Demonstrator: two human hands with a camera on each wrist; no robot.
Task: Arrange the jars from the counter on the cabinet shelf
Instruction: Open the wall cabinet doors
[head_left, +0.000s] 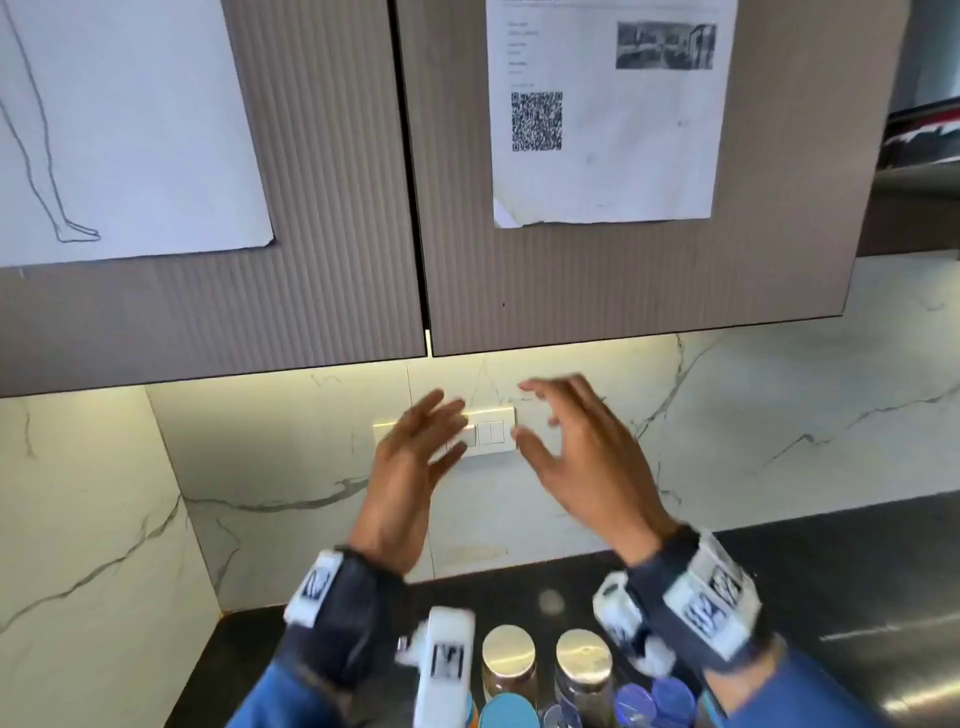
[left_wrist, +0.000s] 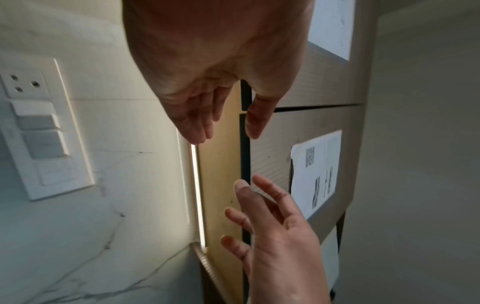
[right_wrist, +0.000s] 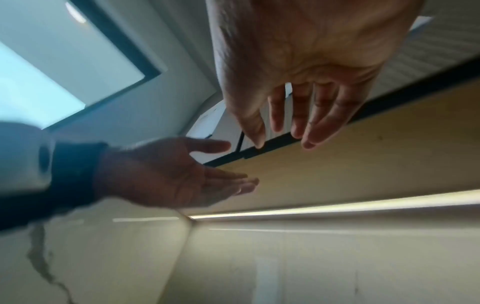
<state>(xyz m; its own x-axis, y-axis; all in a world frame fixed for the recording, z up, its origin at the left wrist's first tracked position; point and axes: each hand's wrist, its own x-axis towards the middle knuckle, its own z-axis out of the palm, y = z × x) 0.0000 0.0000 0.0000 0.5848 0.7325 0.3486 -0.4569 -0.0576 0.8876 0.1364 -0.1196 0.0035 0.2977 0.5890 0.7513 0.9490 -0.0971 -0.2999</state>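
Both hands are raised in front of the marble wall, just under the two closed cabinet doors (head_left: 623, 291). My left hand (head_left: 426, 441) has its fingers straight and holds nothing. My right hand (head_left: 550, 421) is spread with relaxed fingers, also empty. In the left wrist view the left hand (left_wrist: 215, 123) points at the lit underside of the cabinet, with the right hand (left_wrist: 259, 216) below it. Several jars stand on the dark counter at the bottom of the head view: two with silver lids (head_left: 508, 649) (head_left: 584, 656) and some with blue lids (head_left: 670, 699).
A white switch plate (head_left: 491, 431) sits on the wall behind the hands. Papers hang on both doors, one with a QR code (head_left: 602, 114). A light strip (right_wrist: 337, 207) runs under the cabinet. The dark counter (head_left: 831, 597) stretches to the right.
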